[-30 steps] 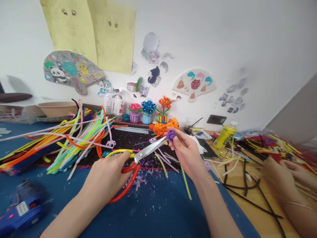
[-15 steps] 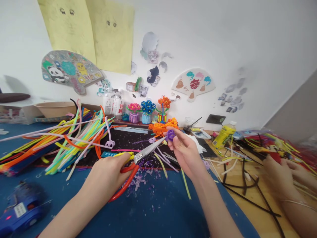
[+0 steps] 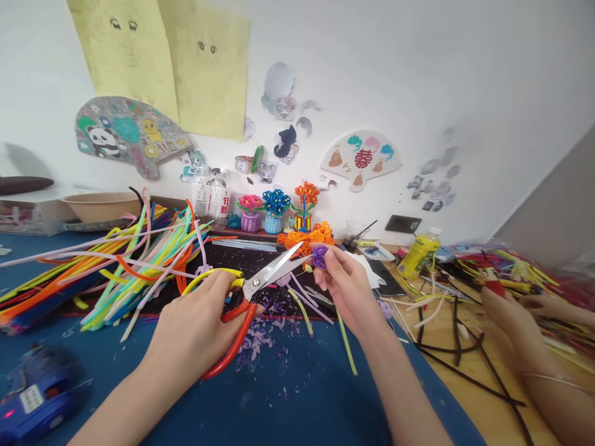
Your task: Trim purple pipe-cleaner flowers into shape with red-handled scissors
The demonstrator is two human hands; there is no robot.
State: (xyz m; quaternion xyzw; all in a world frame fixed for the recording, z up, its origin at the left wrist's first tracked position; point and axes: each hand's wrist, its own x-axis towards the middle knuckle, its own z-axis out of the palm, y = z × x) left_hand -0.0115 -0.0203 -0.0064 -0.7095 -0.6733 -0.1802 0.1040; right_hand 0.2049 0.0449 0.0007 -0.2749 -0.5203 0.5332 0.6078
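Observation:
My left hand (image 3: pixel 199 322) grips a pair of scissors (image 3: pixel 263 279) with one red and one yellow handle. The blades stand parted, their tips beside a small purple flower (image 3: pixel 319 256) of fuzzy pipe cleaner. My right hand (image 3: pixel 346 285) pinches that flower between thumb and fingers. Purple fuzz clippings (image 3: pixel 255 341) lie below on the blue table and black mat. Behind the flower rests a heap of orange pipe-cleaner flowers (image 3: pixel 304 237).
Bundled pipe cleaners (image 3: pixel 134 260) spread at left, near a blue device (image 3: pixel 35 396). Small pots of pipe-cleaner flowers (image 3: pixel 275 210) line the wall. At right are a yellow bottle (image 3: pixel 419 253), black strips (image 3: pixel 465 353) and another person's hands (image 3: pixel 511 322) holding something red.
The scissor blades have opened, the yellow handle swinging away from the red one. My right hand still holds the purple flower. The other person's hands have shifted slightly left.

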